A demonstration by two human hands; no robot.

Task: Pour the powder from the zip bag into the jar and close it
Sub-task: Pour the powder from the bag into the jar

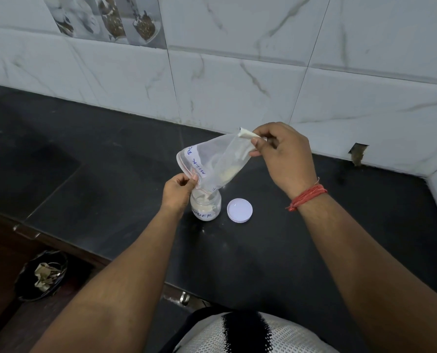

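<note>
A clear zip bag (213, 159) with a handwritten white label hangs tilted, mouth downward, over a small glass jar (206, 206). My right hand (281, 159) pinches the bag's raised bottom corner. My left hand (178, 191) grips the bag's zip edge right at the jar's open mouth. A little pale powder clings inside the bag's lower side, and powder lies in the jar. The jar stands upright on the black counter (237, 250) and carries a label with writing. Its white round lid (239, 210) lies flat just to the right of the jar.
A marble-look tiled wall (237, 85) runs behind the counter, with a small broken hole (358, 153) at its base on the right. Below the counter's front edge on the left sits a dark bin (42, 275) holding crumpled paper.
</note>
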